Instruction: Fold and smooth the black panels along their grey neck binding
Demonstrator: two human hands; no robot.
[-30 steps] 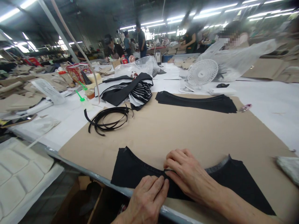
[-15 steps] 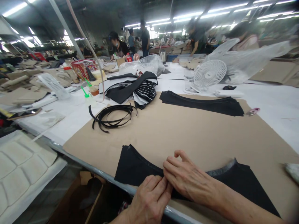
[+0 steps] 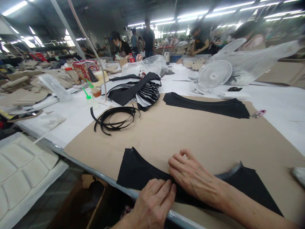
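A curved black fabric piece [image 3: 140, 171] lies on brown paper [image 3: 190, 133] at the table's near edge. My left hand [image 3: 152, 203] rests on its lower middle, fingers flat and together, pointing up and right. My right hand [image 3: 193, 179] lies just above it, fingers pressed down along the piece's curved upper edge, fingertips curled. The two hands touch at the fingertips. A grey underside of the fabric [image 3: 228, 173] shows at the upper edge to the right of my right hand.
A second stack of black pieces [image 3: 207, 105] lies farther back on the paper, a coil of black strips [image 3: 114, 119] to the left, striped and black fabric [image 3: 135, 90] behind it. A white fan [image 3: 214, 75], plastic bags and glue bottles [image 3: 88, 95] stand beyond. People work at far tables.
My hands have stayed on the black piece's edge. The left hand's fingers have flattened and slid slightly right, and the right hand's fingers have shifted along the edge. The view moved slightly.
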